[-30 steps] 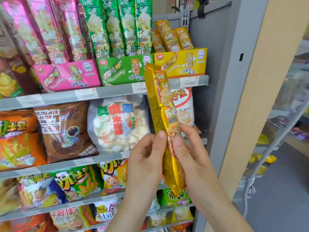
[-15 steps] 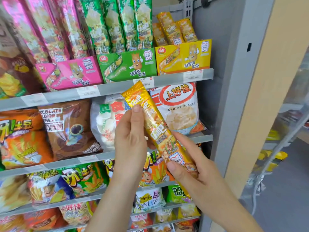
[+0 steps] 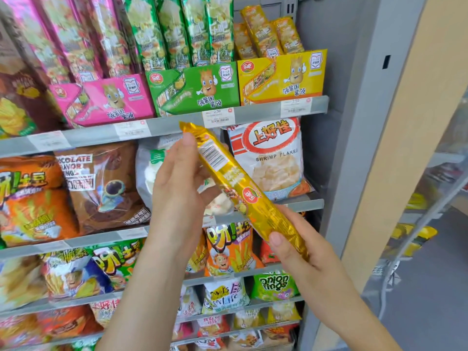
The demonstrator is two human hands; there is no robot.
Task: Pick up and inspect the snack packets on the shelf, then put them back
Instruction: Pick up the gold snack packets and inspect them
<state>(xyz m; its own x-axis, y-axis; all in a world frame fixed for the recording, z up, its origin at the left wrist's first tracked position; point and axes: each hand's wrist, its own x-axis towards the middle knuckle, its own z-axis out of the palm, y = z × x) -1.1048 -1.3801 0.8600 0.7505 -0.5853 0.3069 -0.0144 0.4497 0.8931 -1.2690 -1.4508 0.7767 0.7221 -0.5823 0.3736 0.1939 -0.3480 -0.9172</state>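
The gold snack packet [image 3: 235,183] was held slantwise in front of the shelves, well apart from the yellow display box [image 3: 281,77] on the upper shelf [image 3: 255,114]. The left hand [image 3: 177,183] gripped its upper end, thumb pressed on the face and fingers curled behind. The right hand [image 3: 301,252] pinched the lower end between thumb and fingers. The back panel faced the person, with the barcode [image 3: 212,155] near the top (the small print was too blurred to read). Judged from this, a good inspection called for a grip at the two ends only, so that no finger covered the print, and for light pressure, since the contents would likely crush. Putting it back would mean standing it upright among the matching packets [image 3: 268,34] in that box.
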